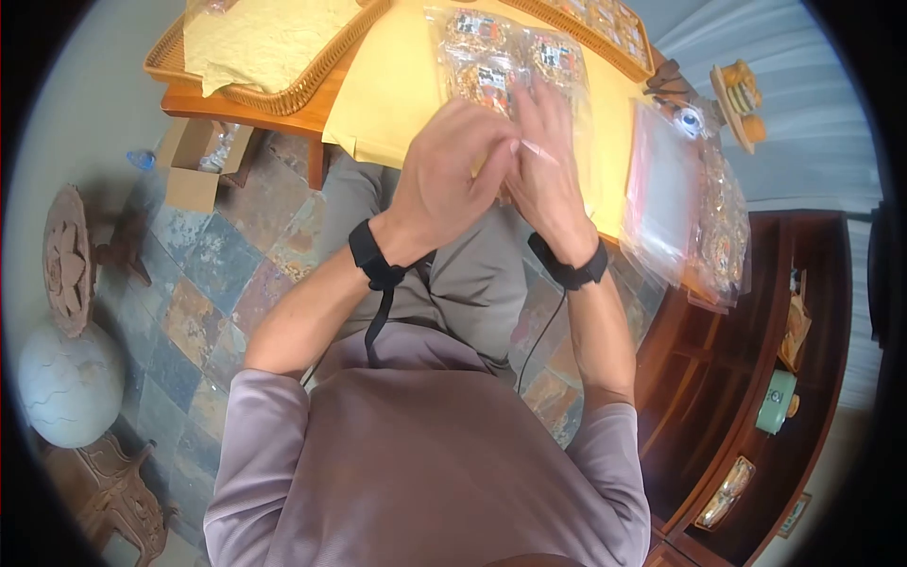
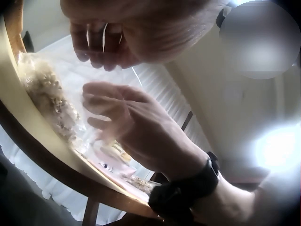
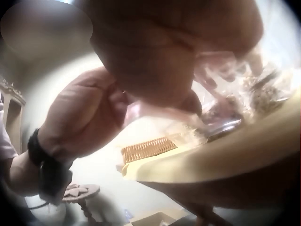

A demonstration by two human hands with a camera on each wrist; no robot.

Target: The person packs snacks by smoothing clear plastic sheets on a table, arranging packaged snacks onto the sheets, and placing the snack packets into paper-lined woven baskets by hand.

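Note:
In the head view my left hand [image 1: 453, 175] pinches one end of a narrow clear plastic strip [image 1: 540, 151] between thumb and fingers. The strip runs across my right hand [image 1: 548, 184], whose fingers reach forward, fairly straight. The right wrist view shows the strip [image 3: 162, 113] stretching from the left hand [image 3: 80, 110] toward the table. Just beyond both hands lies a clear plastic bag [image 1: 515, 42] with several labelled packs of a grainy snack [image 1: 475, 30]. In the left wrist view the bagged packs [image 2: 49, 96] sit beside the right hand's fingertips.
Yellow paper [image 1: 378, 90] covers the table. A wicker tray [image 1: 302, 90] stands at left, another wicker tray [image 1: 633, 61] with packs at the back. To the right lie flat clear bags [image 1: 661, 180] and a filled bag [image 1: 723, 231]. A cardboard box [image 1: 194, 184] is on the floor.

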